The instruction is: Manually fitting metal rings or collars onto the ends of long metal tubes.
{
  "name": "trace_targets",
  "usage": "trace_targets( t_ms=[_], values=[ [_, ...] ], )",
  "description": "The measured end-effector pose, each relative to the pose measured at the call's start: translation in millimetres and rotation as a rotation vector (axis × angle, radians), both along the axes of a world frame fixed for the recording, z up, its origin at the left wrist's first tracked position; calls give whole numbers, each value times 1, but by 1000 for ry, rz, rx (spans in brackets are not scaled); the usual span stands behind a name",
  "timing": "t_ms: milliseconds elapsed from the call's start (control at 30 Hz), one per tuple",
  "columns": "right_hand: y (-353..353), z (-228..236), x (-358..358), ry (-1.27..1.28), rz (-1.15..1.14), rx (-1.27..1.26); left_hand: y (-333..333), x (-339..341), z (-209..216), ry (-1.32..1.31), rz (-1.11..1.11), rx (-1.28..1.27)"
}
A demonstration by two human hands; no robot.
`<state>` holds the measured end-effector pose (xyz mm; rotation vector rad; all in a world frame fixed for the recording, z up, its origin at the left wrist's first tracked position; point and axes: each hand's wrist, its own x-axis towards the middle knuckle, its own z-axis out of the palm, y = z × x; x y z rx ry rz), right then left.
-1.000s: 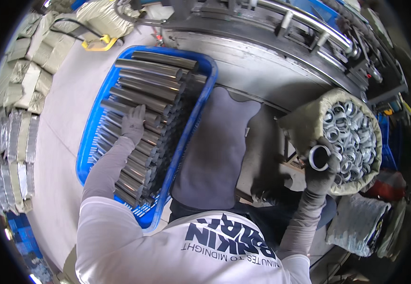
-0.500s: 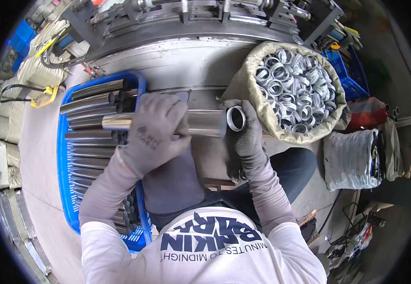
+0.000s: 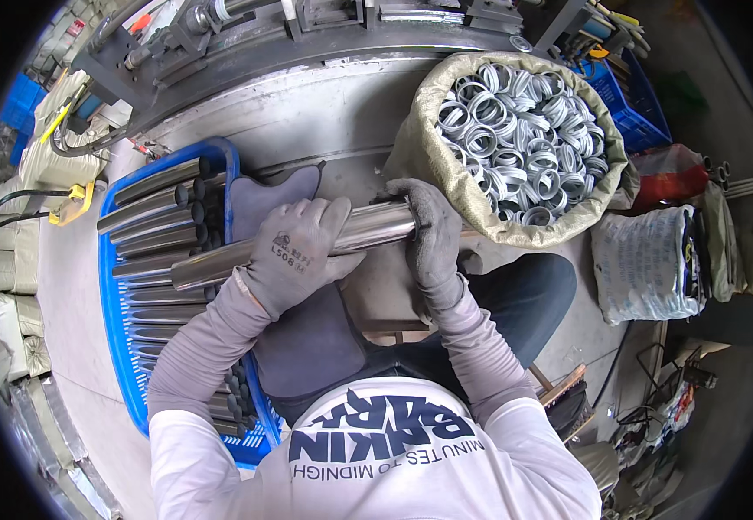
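Note:
My left hand (image 3: 296, 253), in a grey glove, is wrapped round the middle of a shiny metal tube (image 3: 374, 227). The tube lies slantwise over my lap, its right end higher. Against that right end my gloved right hand (image 3: 433, 247) is closed, palm and fingers covering the opening. Whether a ring sits under that palm is hidden. Right of it, metal rings (image 3: 524, 143) fill a woven sack (image 3: 411, 147) with a rolled rim. To my left, more metal tubes (image 3: 149, 211) lie stacked in a blue plastic crate (image 3: 109, 299).
A dark metal machine bed (image 3: 246, 61) runs along the far side. Grey-purple padding (image 3: 307, 347) covers my left thigh. On the right stand a blue crate (image 3: 649, 108) and a white packed sack (image 3: 641, 269). Wrapped bundles (image 3: 12, 269) line the far left.
The ring seen in my right hand is now out of sight, with that hand moved onto the tube's end. The tube has tilted, its left end lower. My view has shifted slightly.

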<state>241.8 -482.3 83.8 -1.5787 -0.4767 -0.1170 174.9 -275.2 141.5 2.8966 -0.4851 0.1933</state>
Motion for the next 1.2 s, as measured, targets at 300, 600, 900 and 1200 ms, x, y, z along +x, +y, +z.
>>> trace_targets(
  t_ms=[300,600,900,1200],
  values=[
    [6,-10,-2,-169,-145,-120,-3,2,1,25,12,73],
    [-24,25,9,316,114,-193,6,3,-2,-74,-60,-14],
    [-1,36,6,702,-49,616,4,0,1,-135,-74,-93],
    [-17,18,0,168,200,11,4,0,-1,-142,-62,-56]
  ],
)
